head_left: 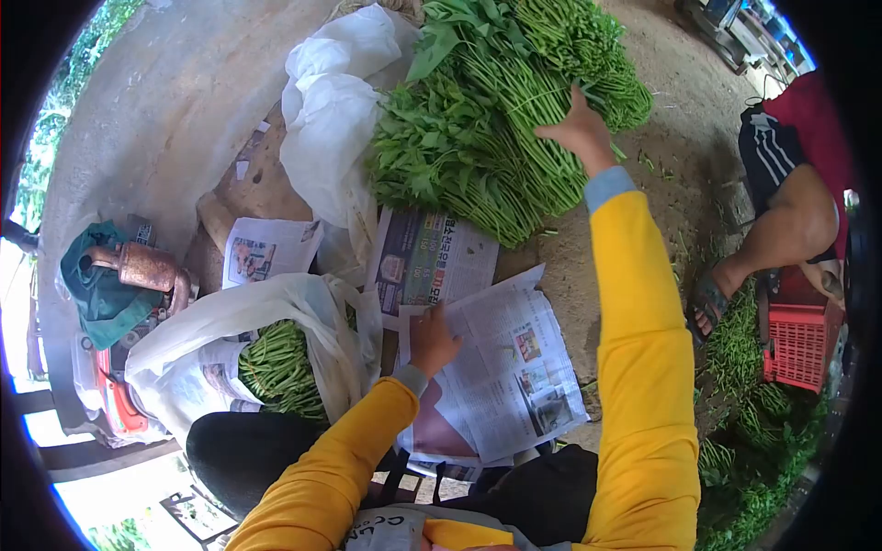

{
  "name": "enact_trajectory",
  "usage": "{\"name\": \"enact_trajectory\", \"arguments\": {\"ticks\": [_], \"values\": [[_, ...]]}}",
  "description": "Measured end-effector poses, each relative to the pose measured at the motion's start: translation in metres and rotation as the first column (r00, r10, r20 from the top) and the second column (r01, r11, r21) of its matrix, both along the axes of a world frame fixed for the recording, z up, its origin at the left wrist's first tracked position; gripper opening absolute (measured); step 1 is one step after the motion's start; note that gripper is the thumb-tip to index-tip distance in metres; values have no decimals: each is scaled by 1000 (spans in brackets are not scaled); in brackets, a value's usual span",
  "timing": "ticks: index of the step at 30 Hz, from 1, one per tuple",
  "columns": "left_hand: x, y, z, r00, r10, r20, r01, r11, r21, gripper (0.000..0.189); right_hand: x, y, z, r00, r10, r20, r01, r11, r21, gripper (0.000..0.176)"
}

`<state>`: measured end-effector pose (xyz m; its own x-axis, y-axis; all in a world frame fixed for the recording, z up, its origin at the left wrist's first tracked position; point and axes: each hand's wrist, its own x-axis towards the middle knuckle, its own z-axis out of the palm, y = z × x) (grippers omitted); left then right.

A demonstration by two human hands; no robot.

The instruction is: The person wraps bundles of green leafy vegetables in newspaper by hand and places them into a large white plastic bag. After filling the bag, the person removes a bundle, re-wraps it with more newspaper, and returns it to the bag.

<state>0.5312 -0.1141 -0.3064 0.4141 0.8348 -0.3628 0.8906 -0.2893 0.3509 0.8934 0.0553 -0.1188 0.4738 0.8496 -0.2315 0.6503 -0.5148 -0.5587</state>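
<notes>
My right hand (581,130) reaches over a large pile of green leafy stems (501,110), thumb and forefinger spread apart; it touches or hovers just above the bundles. My left hand (432,342) rests at the left part of an open newspaper sheet (501,367) in front of me, its fingers partly hidden. Another printed sheet (413,262) lies under the near edge of the pile. Left of my left hand, a white plastic bag (308,303) stands open with cut green stems (280,367) and newspaper inside.
A second white bag (331,119) lies left of the pile. At the left are a rusty metal part (147,268) on green cloth (87,294) and a red tool (124,404). Another person's leg (790,220), a red crate (799,340) and loose greens (763,477) are at the right.
</notes>
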Motion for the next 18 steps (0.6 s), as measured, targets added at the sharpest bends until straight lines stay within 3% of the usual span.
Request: {"name": "enact_trajectory", "arguments": {"ticks": [3, 5, 8, 12, 14, 17, 18], "values": [[-4, 0, -6, 997, 75, -22, -76, 997, -32, 83, 15, 0, -3, 992, -16, 122, 6, 997, 78, 106], [-3, -2, -1, 996, 91, -21, -92, 996, -20, 82, 15, -11, 14, 1000, -13, 29, 9, 989, 148, 101], [-1, 1, 2, 997, -54, -47, 59, 990, 126, 77, 21, -29, 28, 996, 22, -83, -4, 978, 206, 93], [14, 5, 20, 986, -157, -58, 159, 987, 30, 72, 6, -68, 61, 976, 108, -189, -64, 972, 225, 85], [19, 3, 16, 982, -176, -74, 180, 982, 53, 69, 6, -88, 56, 959, 47, -281, 24, 969, 245, 80], [28, 0, 2, 987, -131, 91, 124, 989, 84, 73, 3, -133, 63, 885, 51, -463, 54, 976, 212, 77], [34, -1, -2, 949, -33, 313, 72, 991, -115, 75, 0, -152, 67, 845, 65, -530, 46, 980, 193, 77]]}}
